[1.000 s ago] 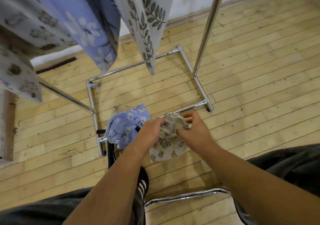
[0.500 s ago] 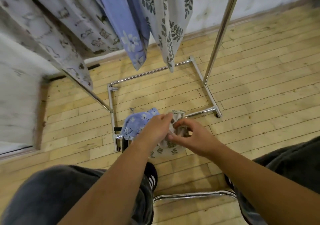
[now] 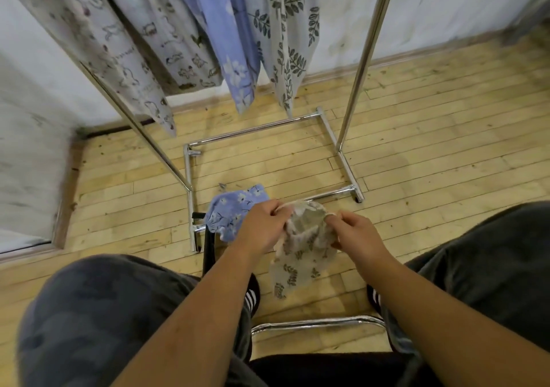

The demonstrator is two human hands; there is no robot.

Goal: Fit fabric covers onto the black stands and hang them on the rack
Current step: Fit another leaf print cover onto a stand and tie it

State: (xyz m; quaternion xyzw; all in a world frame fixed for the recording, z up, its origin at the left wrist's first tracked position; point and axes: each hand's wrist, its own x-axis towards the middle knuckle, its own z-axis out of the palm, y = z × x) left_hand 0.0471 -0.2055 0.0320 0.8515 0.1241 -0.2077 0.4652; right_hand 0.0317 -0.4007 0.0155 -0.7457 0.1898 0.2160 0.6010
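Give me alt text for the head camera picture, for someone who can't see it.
A person's left hand and right hand pinch the gathered opening of a beige leaf-print cover, holding it open above a wooden floor. A blue floral cover lies by a black stand to its left; patterned covers hang on a chrome rack beyond.

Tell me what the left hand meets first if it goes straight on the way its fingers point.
The left hand pinches the leaf-print cover, so that fabric comes first; beyond it, probably the right hand gripping the opposite edge. Depth is unclear from one view.
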